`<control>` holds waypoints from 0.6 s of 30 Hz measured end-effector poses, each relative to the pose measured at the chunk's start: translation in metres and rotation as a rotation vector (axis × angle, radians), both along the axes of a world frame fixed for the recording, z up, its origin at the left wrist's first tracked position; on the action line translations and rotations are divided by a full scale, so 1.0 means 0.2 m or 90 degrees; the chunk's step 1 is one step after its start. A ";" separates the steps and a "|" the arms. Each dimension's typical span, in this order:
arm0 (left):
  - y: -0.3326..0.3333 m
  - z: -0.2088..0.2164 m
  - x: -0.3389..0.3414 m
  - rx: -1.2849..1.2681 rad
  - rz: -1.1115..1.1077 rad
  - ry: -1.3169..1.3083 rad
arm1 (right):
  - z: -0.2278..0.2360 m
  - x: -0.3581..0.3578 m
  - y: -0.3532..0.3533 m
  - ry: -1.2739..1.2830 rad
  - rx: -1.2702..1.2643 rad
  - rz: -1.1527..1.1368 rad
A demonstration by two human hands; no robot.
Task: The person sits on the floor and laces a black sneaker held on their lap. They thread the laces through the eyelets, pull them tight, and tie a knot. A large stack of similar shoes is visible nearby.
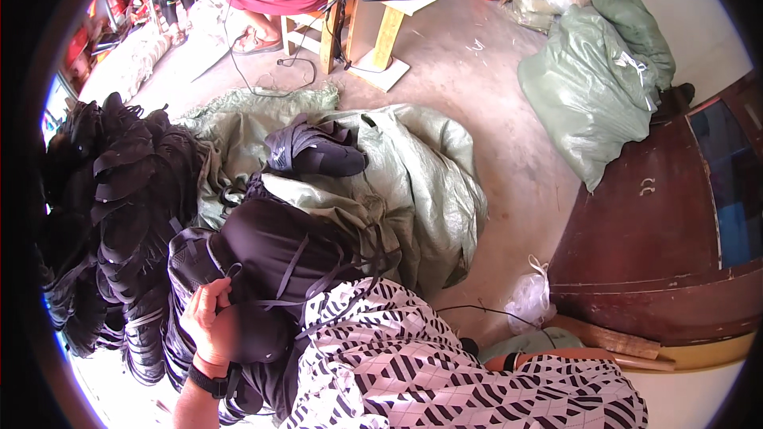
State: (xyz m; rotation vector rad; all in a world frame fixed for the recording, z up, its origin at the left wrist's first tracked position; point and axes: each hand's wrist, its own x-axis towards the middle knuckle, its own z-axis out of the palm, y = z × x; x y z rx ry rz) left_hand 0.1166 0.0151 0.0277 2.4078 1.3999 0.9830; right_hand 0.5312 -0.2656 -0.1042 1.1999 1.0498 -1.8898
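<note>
Patterned fabric [381, 377] in black and white covers my lap, nearest the camera, at the lower middle. Just left of it lies a bundle of black cloth [274, 234], with thin straps [274, 303] trailing toward the patterned folds. My left hand [208, 324], a black band [208, 384] at its wrist, reaches from the lower left over that bundle. Its fingers look pinched together on a thin dark cord [236, 269] that loops up at the tips; how firmly, I cannot tell. My right hand is out of view. To the left are overlapping stacks of dark, cap-like pieces [131, 191]. Beyond the bundle, a pale green sack [421, 167] lies crumpled, with a separate dark piece [330, 159] on top. The step in hand, I judge, is handling this cord on the black cloth. The next move calls for a clear hold on it, kept apart from the loose straps.
</note>
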 end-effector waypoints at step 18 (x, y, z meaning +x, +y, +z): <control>-0.05 -0.04 -0.09 -0.090 0.043 -0.160 | 0.00 0.05 0.13 0.000 0.028 0.030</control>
